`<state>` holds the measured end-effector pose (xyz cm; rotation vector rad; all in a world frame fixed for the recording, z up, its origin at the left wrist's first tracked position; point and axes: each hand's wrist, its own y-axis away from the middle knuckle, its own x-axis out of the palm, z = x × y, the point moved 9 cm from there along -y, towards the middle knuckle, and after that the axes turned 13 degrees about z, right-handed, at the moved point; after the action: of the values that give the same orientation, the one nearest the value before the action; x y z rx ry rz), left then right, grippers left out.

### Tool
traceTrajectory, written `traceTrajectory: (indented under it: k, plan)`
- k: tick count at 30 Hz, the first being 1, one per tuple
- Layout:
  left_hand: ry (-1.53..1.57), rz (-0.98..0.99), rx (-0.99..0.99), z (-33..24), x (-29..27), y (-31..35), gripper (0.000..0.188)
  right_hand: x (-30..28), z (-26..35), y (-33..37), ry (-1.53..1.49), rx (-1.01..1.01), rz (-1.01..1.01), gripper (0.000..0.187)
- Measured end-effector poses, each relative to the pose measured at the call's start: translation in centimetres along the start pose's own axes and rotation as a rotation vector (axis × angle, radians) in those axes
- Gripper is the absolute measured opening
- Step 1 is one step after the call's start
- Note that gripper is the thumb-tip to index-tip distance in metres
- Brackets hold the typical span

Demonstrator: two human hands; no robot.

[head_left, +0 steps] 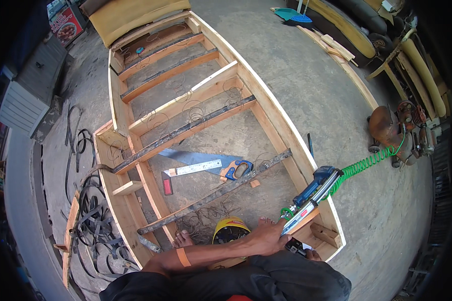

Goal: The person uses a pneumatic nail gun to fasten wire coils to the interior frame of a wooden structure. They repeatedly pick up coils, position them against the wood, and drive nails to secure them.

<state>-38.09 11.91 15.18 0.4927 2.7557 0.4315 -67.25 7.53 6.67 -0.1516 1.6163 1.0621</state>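
Note:
My left hand (268,238), with an orange band on its forearm, reaches across to the right and closes round the lower end of a blue and silver air nailer (311,193). The nailer leans against the right side of a wooden frame (281,120), and a green coiled hose (366,163) runs to it. Just below, my right hand (314,255), mostly hidden by my leg, grips a small black object (297,246) whose kind I cannot make out. Dark straps and loose wire cross the frame. A yellow tub (231,228) with dark contents stands between my bare feet.
Inside the frame lie a handsaw (233,169) and a try square (196,168). Black straps (93,215) are heaped on the left. A rusty compressor (389,130) stands at right, near long wooden boards (351,70). A yellow cushion (135,20) rests at the frame's far end.

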Motion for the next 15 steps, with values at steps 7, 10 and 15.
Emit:
traceTrajectory:
  k: [7,10,15]
  plan:
    - [-0.004,0.134,-0.103,0.5,0.9,-0.1,0.065,-0.2,-0.4,-0.4,0.006,0.001,0.003,0.020]
    - [0.072,0.171,-0.115,0.2,0.5,0.3,0.065,-0.3,-0.5,-0.6,0.008,0.003,0.007,0.020]
    - [0.031,0.160,-0.113,0.1,0.4,0.1,0.065,-0.4,-1.2,-0.6,0.013,0.017,0.009,0.020]
